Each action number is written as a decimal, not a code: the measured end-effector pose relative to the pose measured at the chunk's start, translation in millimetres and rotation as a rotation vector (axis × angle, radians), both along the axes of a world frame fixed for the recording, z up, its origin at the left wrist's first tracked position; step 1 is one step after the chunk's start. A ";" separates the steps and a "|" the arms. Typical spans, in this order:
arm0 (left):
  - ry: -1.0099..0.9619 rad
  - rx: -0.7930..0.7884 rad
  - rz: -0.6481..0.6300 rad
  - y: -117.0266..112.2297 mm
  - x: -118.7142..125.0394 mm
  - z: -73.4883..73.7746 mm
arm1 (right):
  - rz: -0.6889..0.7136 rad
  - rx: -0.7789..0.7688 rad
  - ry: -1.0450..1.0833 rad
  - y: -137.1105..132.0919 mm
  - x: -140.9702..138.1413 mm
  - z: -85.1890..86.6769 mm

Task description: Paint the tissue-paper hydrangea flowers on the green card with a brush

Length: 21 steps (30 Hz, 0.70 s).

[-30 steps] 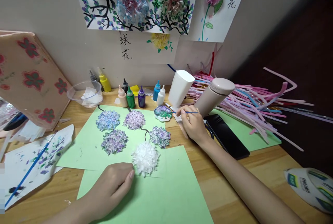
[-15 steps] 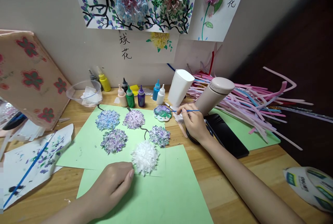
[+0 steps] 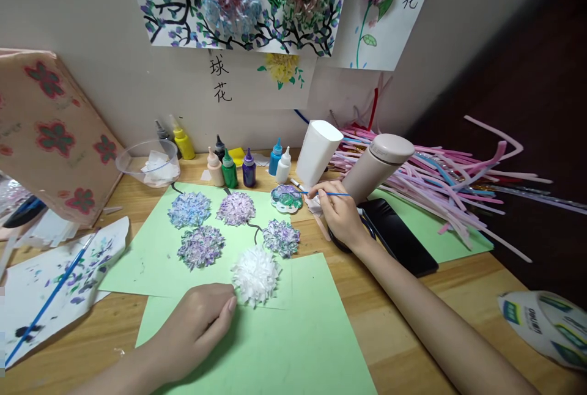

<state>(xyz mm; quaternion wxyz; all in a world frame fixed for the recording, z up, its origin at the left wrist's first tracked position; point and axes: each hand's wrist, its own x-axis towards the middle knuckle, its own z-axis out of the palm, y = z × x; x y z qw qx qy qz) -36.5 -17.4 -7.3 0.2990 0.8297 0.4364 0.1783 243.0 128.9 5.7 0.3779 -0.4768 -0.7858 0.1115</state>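
Holding a thin blue brush [image 3: 337, 194] in the right hand [image 3: 338, 211], on the far side of the table [image 3: 367, 315], with fingers closed in a pinch on the handle. Pointing left, tip at the right edge of a palette [image 3: 287, 199] smeared purple and green; touching paint or just above it, cannot tell.

Resting the left hand [image 3: 206, 315] on the near green sheet [image 3: 284, 346], loosely curled, thumb in against the forefinger, right beside the left near edge of a white paper flower [image 3: 255, 276]. Gripping a petal or only touching: cannot tell, with fingertips partly hidden.

Lying on green paper just beyond the white one: a violet flower [image 3: 281, 238]. Farther left: a blue flower [image 3: 189, 209], a pink-purple flower [image 3: 235, 207] and a purple flower [image 3: 202, 247].

Possible trouble, by judgement:
- Dripping on white petals or green paper, from overloading the bristles.
- Smearing the violet flower, from carrying wet bristles low between palette and white petals.
- Knocking the grey tumbler [image 3: 378, 166] or white container [image 3: 318, 151], from swinging the right knuckles far.
- Nudging the phone [image 3: 401, 239], from dragging the right wrist.
- Flattening petals, from pressing the left hand down.
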 end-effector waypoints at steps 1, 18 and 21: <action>0.000 0.000 0.000 0.1 -0.1 -0.2 | -0.002 -0.001 0.004 -0.6 -0.5 0.4; -0.056 -0.024 -0.013 3.6 -1.7 -0.8 | 0.026 -0.059 0.448 -98.5 29.9 -32.2; -0.064 -0.007 -0.030 5.8 -0.5 2.2 | 0.074 -0.097 0.386 -95.8 27.4 -31.9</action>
